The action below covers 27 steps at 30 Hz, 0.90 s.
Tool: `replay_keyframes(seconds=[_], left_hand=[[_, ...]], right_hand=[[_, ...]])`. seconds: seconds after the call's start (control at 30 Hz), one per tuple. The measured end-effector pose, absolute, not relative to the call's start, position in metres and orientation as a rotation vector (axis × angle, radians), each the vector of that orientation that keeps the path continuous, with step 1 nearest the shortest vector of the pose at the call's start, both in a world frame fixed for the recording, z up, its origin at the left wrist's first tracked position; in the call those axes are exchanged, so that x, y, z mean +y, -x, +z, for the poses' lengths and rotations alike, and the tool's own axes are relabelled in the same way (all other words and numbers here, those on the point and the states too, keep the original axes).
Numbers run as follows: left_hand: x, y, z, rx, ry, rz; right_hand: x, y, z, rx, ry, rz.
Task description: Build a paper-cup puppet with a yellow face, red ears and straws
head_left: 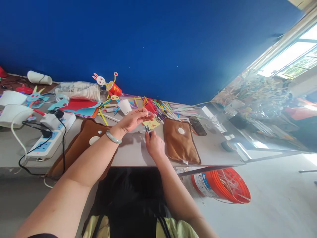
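My left hand (135, 119), a pale bangle on its wrist, is raised over the middle of the table. Its fingers pinch a small whitish, translucent piece (150, 114) whose kind I cannot make out. Just below and to the right, my right hand (155, 145) is closed around a pair of small dark-handled scissors (148, 129), blades pointing up and away. The scissor tips are near the held piece; whether they touch it I cannot tell. A yellow paper (154, 123) with a red mark lies behind the scissors. A white paper cup (124, 106) stands beyond my left hand.
Brown pouches lie on both sides, one on the right (181, 140) and one under my left arm (84, 140). A power strip (53, 137) with cables sits at left. Colourful pipe cleaners (170, 109) and a phone (197, 125) lie behind. An orange bucket (223, 185) stands below right.
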<state>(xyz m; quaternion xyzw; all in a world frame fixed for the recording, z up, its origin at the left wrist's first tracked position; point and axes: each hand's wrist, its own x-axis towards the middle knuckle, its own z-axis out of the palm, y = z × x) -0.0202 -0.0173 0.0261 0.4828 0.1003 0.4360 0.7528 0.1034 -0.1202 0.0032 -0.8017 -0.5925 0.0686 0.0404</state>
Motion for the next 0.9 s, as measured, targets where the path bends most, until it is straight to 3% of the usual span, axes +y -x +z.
replay_keyframes(seconds=[0.9], left_hand=[[-0.015, 0.022, 0.025, 0.200, -1.071, 0.946]], right_hand=[[-0.112, -0.122, 0.003, -1.891, 2.403, 0.182]])
